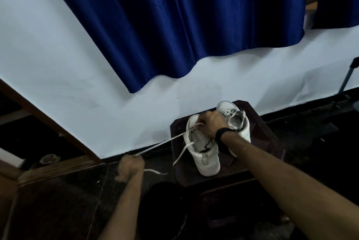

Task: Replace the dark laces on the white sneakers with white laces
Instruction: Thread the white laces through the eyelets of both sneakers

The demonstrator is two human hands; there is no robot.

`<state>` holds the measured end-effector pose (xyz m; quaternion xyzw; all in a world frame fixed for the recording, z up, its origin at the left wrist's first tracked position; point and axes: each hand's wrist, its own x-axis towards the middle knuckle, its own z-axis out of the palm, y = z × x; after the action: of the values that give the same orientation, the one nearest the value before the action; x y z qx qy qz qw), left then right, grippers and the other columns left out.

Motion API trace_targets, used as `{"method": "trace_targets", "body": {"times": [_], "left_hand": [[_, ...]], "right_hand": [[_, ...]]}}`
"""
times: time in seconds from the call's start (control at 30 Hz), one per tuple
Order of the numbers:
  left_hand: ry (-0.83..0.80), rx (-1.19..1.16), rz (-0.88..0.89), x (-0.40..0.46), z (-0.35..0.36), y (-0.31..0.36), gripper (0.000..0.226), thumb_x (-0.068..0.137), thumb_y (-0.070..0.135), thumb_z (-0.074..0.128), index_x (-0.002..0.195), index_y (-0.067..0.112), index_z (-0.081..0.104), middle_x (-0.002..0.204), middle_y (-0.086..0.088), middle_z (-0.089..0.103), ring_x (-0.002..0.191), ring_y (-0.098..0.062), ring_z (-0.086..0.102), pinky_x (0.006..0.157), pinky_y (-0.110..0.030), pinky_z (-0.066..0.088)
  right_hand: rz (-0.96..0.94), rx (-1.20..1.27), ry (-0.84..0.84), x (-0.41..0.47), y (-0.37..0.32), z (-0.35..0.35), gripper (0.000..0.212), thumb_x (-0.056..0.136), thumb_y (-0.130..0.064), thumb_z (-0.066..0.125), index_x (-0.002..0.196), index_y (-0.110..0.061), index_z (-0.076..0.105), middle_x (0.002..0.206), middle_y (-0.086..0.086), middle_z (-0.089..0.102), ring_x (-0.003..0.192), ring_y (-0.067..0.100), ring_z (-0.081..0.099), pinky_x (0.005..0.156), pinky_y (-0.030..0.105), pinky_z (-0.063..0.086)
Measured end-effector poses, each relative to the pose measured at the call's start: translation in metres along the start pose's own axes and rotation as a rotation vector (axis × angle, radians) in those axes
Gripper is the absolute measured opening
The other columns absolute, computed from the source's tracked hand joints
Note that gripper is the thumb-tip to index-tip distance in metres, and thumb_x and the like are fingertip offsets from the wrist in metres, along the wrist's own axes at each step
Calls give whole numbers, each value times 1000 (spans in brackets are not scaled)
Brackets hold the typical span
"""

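- Two white sneakers stood side by side on a small dark surface (270, 136) at lower centre-right of the frame, toes pointing up-frame toward the wall.
- The far sneaker (236, 117), the right-hand one in the frame, already carried a pale lace across its eyelets; that shoe appeared finished.
- The near sneaker (204, 156), to its left, was partly laced. A white lace (161, 143) ran taut from its upper eyelets down-left to the left hand (130, 167), and a second loose end hung over the shoe's left side.
- A thin dark strand (207, 145) showed at the collar of the near sneaker; whether it was a leftover dark lace could not be determined.
- The left hand was clenched around the white lace, pulling it away from the shoe at lower centre-left of the frame.
- The right hand (210, 123) gripped the near sneaker at its tongue and eyelets, fingers curled, steadying it. A dark wristband (223, 132) sat on that wrist.
- Judged remaining: the last eyelets on the near sneaker, evening out both ends, and tying.
- Edges: the near sneaker's heel sat close to the front edge of the surface, so a hard pull to the left could drag it off.
- Open room: dark floor (68, 201) lay to the left and below, allowing a long pull. The wall (77, 64) and blue curtain (174, 26) closed off the upper frame; a stand leg (347, 78) stood at far right.
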<state>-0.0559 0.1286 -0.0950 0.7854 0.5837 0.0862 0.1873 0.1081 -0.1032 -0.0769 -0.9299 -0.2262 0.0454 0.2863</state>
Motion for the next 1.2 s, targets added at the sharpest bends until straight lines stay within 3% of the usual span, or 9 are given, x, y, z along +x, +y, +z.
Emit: {"method": "trace_targets", "body": {"times": [0.13, 0.27, 0.37, 0.5, 0.77, 0.83, 0.93, 1.07, 1.2], "left_hand": [[6, -37, 483, -9, 25, 5, 46, 85, 15, 62, 131, 16, 58, 135, -12, 55, 127, -32, 47, 104, -41, 40], [-407, -405, 752, -43, 38, 67, 39, 94, 2, 55, 133, 10, 56, 120, -9, 66, 107, -18, 60, 93, -21, 44], [-512, -422, 773, -61, 43, 88, 32, 91, -3, 52, 115, 12, 69, 100, -1, 70, 93, -13, 64, 82, -18, 45], [-278, -368, 692, -49, 46, 74, 27, 87, -1, 52, 88, 14, 74, 91, -2, 74, 87, -16, 67, 77, -23, 48], [-9, -387, 196, -33, 22, 19, 23, 90, 11, 50, 101, 12, 71, 113, -18, 67, 110, -36, 59, 88, -36, 47], [-47, -325, 200, -35, 26, 15, 25, 91, 15, 50, 104, 12, 71, 115, -18, 67, 112, -37, 59, 90, -37, 47], [-84, -320, 294, -39, 34, 18, 20, 92, 20, 55, 99, 11, 72, 111, -16, 67, 108, -34, 61, 89, -36, 49], [-312, -697, 449, -62, 32, 34, 20, 94, 28, 62, 91, 11, 71, 90, -6, 71, 83, -15, 61, 76, -28, 46], [-584, -697, 579, -81, 33, 44, 13, 90, 28, 70, 89, 16, 73, 81, 4, 73, 74, -6, 61, 73, -29, 50]], "right_hand": [[-24, 56, 85, -6, -1, -7, 20, 86, -34, 62, 97, -22, 72, 100, 6, 72, 96, 29, 65, 77, 35, 54], [-56, 91, 110, -9, -2, -3, 15, 85, -32, 63, 91, -22, 71, 95, 3, 72, 95, 28, 64, 79, 36, 53], [-83, 155, 131, -10, 2, -6, 8, 81, -24, 66, 84, -20, 73, 85, 2, 73, 87, 24, 66, 76, 29, 51], [-125, 195, 171, -15, 8, -11, 19, 78, -11, 69, 95, -16, 72, 90, 3, 71, 84, 19, 64, 74, 22, 46], [-95, 38, 187, -30, 6, -1, 15, 71, -13, 66, 81, -24, 66, 95, -1, 63, 89, 22, 62, 70, 32, 51], [-72, -28, 131, -35, 0, -3, 13, 77, -33, 64, 83, -22, 69, 101, 0, 63, 97, 23, 62, 82, 32, 48], [7, -307, -8, -44, -19, 4, 57, 84, -64, 47, 105, -15, 66, 113, 5, 61, 120, 23, 46, 109, 48, 23], [107, -269, -100, -45, -37, 16, 60, 91, -60, 32, 116, -16, 65, 126, 2, 58, 129, 25, 31, 105, 56, 14], [270, 11, -43, -36, -42, 7, 47, 86, -53, 43, 110, -22, 68, 117, 1, 63, 124, 21, 43, 105, 54, 17]]}}
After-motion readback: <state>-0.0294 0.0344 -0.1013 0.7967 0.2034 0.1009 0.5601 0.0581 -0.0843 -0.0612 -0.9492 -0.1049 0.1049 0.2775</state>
